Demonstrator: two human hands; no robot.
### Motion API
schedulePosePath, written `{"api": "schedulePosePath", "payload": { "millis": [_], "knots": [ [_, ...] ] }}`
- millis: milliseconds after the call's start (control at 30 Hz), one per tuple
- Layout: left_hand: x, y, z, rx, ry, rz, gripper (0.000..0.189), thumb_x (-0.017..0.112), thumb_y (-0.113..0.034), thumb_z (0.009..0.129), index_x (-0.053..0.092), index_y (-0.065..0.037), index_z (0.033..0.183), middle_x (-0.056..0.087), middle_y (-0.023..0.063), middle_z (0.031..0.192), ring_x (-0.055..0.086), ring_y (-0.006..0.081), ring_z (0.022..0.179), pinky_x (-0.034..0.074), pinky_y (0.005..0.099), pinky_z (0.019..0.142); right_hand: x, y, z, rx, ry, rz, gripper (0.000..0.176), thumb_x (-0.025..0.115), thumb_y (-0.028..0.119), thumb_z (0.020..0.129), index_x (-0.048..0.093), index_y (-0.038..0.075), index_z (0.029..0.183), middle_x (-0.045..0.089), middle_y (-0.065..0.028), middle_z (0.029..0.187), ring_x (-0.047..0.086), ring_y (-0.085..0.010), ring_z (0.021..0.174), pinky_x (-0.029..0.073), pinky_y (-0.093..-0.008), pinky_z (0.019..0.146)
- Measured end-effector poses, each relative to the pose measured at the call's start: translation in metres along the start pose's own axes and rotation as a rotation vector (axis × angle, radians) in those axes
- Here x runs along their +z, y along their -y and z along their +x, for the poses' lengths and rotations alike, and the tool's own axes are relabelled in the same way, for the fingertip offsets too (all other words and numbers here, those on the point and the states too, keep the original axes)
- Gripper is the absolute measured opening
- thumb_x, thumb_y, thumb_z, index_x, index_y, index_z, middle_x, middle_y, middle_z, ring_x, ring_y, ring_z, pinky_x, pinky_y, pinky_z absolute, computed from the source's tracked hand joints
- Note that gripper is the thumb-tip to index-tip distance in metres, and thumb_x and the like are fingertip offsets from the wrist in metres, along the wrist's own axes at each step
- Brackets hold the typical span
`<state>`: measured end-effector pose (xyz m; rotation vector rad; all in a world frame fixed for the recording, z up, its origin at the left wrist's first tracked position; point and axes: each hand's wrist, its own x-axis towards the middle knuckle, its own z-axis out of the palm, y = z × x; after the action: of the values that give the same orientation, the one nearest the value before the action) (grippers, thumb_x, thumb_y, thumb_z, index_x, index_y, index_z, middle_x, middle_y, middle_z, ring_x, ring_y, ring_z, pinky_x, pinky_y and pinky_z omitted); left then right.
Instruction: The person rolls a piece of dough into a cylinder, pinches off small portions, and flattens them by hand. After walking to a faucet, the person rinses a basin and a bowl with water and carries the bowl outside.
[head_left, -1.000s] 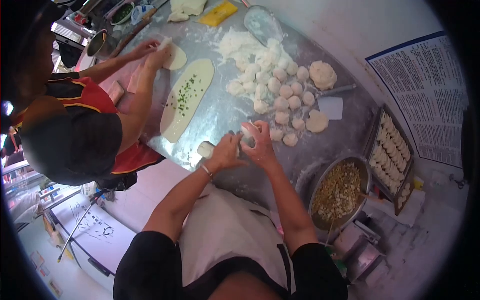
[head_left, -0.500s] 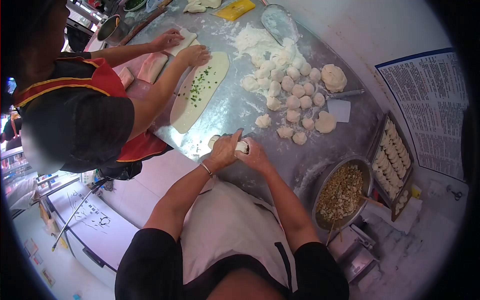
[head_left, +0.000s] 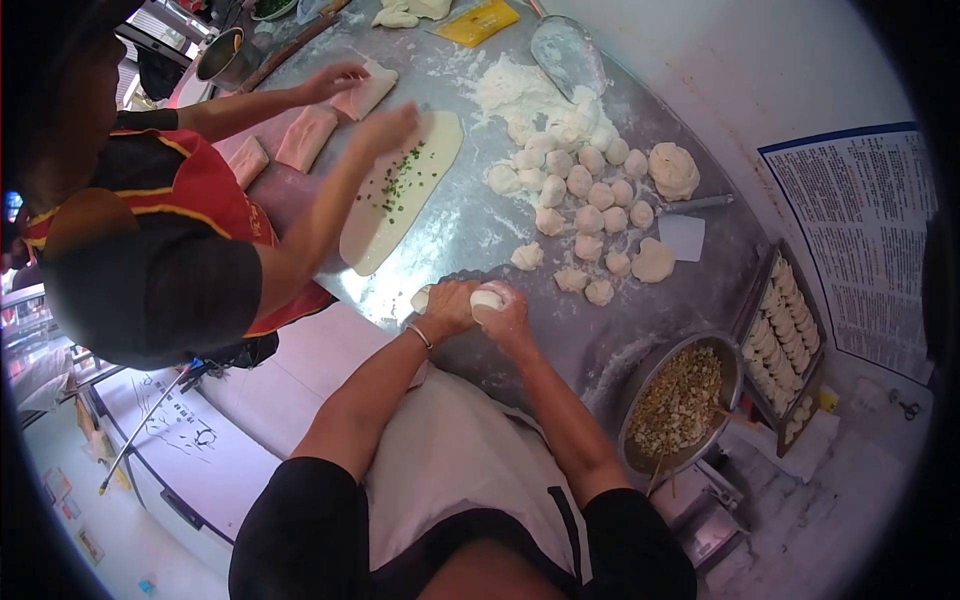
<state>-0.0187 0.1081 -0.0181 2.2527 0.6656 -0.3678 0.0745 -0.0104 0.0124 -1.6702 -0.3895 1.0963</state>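
A pale strip of dough (head_left: 487, 299) is held at the front edge of the metal table. My left hand (head_left: 450, 306) is closed round its middle, and one end pokes out to the left of the fingers. At the right end my right hand (head_left: 508, 316) is closed, with a rounded bulge of dough showing between thumb and fingers. Several floured dough balls (head_left: 600, 195) lie further up the table, with a few rougher lumps (head_left: 571, 279) nearest my hands. The undersides of both hands are hidden.
A co-worker's hand (head_left: 388, 130) hovers over a flat dough sheet (head_left: 370, 235) sprinkled with chopped greens. To the right stand a bowl of filling (head_left: 680, 400) and a tray of dumplings (head_left: 782, 330). A metal scoop (head_left: 568, 55) lies by loose flour.
My hands stay at the table edge; the dough now bulges more roundly at my right hand. The co-worker's near hand has lifted off a folded dough piece.
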Motion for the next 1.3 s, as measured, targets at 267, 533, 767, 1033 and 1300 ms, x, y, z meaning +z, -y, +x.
{"api": "schedulePosePath", "payload": {
  "millis": [267,533,767,1033,1300],
  "knots": [
    [-0.027,-0.034,-0.016,0.029,0.041,0.147,0.095,0.090,-0.047,0.061,0.046,-0.010,0.137,0.050,0.0167,0.124,0.050,0.0353,0.119,0.042,0.0432,0.103,-0.035,0.051,0.071,-0.737,-0.137,-0.854,0.041,0.077,0.018,0.075,0.068,0.002,0.112,0.061,-0.0182,0.121,0.059,-0.0367,0.112,0.048,-0.0439,0.097],
    [0.004,0.038,-0.035,0.338,-0.290,0.027,0.043,0.085,-0.031,0.068,0.070,-0.017,0.106,0.060,0.0046,0.102,0.057,0.0274,0.099,0.043,0.0424,0.088,-0.035,-0.017,-0.002,-0.406,0.147,-0.734,0.057,0.080,0.016,0.074,0.059,0.010,0.127,0.058,-0.0121,0.122,0.055,-0.0377,0.113,0.047,-0.0463,0.096],
    [-0.003,0.015,-0.042,0.403,-0.220,0.003,0.081,0.085,-0.027,0.070,0.047,-0.016,0.141,0.065,0.0138,0.117,0.060,0.0340,0.111,0.044,0.0457,0.099,-0.018,-0.042,-0.010,-0.235,0.169,-0.721,0.055,0.081,0.020,0.076,0.060,0.007,0.125,0.066,-0.0141,0.107,0.064,-0.0309,0.104,0.051,-0.0412,0.092],
    [0.008,0.008,-0.044,0.189,-0.160,-0.094,0.068,0.074,-0.029,0.081,0.045,-0.010,0.140,0.072,0.0211,0.091,0.070,0.0422,0.086,0.054,0.0514,0.075,-0.012,-0.019,-0.019,-0.158,0.187,-0.423,0.054,0.079,0.024,0.078,0.061,0.004,0.125,0.068,-0.0146,0.103,0.067,-0.0226,0.091,0.054,-0.0371,0.081],
    [0.024,0.007,-0.041,0.058,-0.120,-0.079,0.054,0.073,-0.032,0.081,0.051,-0.008,0.125,0.072,0.0209,0.089,0.071,0.0420,0.082,0.055,0.0517,0.072,0.001,-0.024,-0.018,-0.118,0.097,-0.346,0.048,0.075,0.022,0.075,0.062,0.005,0.118,0.068,-0.0135,0.091,0.069,-0.0224,0.080,0.055,-0.0375,0.072]
  ]
}}
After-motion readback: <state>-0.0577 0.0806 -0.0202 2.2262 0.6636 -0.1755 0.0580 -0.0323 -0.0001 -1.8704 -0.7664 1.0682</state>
